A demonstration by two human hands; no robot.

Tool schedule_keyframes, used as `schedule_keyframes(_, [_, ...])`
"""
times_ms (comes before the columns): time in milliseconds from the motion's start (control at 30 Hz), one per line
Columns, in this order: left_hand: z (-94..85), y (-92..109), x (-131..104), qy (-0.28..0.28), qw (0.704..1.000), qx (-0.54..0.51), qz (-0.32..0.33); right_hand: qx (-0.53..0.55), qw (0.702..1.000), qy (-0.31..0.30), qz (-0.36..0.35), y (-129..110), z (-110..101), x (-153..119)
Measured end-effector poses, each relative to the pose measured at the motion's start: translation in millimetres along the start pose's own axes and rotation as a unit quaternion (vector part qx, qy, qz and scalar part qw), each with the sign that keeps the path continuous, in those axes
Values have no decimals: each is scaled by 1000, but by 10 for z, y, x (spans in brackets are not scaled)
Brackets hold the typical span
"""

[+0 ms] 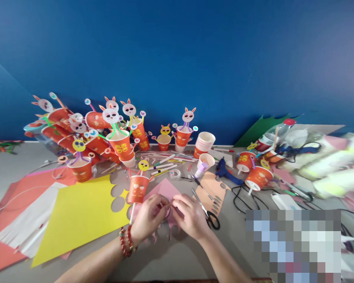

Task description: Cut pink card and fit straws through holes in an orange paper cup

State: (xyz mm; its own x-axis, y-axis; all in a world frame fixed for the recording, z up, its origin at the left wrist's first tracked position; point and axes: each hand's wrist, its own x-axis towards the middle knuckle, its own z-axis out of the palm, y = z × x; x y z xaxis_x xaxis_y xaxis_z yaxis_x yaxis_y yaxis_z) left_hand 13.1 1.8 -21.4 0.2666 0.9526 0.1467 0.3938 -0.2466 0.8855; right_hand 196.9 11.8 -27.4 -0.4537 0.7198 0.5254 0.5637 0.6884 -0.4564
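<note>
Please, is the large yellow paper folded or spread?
Spread: the yellow paper shows a broad surface without visible folds; round holes mark its side toward the left hand.

Both hands meet over the pink paper (165,189), left hand (152,214) and right hand (189,215) fingertips nearly together; whatever's between them is too small to read. Red beaded bracelets (124,243) on left wrist. Red cup (137,189) with yellow animal face just beyond left hand. Yellow sheet (73,222) further left, round holes along its edge. Scissors (207,214) beside right hand. Blue glue gun (224,169) beyond them. Cup stack (204,144) near blue wall (177,59).
</note>
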Motion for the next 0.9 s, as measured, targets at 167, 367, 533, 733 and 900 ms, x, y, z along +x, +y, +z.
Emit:
schedule_keyframes(167, [-3, 13, 2, -1, 1000, -21, -13, 32, 999, 9, 23, 7, 18, -9])
schedule_keyframes(367, [-17, 33, 9, 7, 994, -86, -61, 81, 988, 67, 116, 140, -23, -14])
schedule_keyframes(533, [-8, -7, 7, -17, 959, -256, -124, -6, 983, 57, 175, 328, -68, -30])
schedule_keyframes(733, [-9, -55, 11, -25, 913, -380, -150, 142, 977, 46, 152, 254, -54, -1])
schedule_keyframes(900, [14, -116, 17, -41, 867, -453, -202, 253, 961, 43, 101, 146, -45, 11])
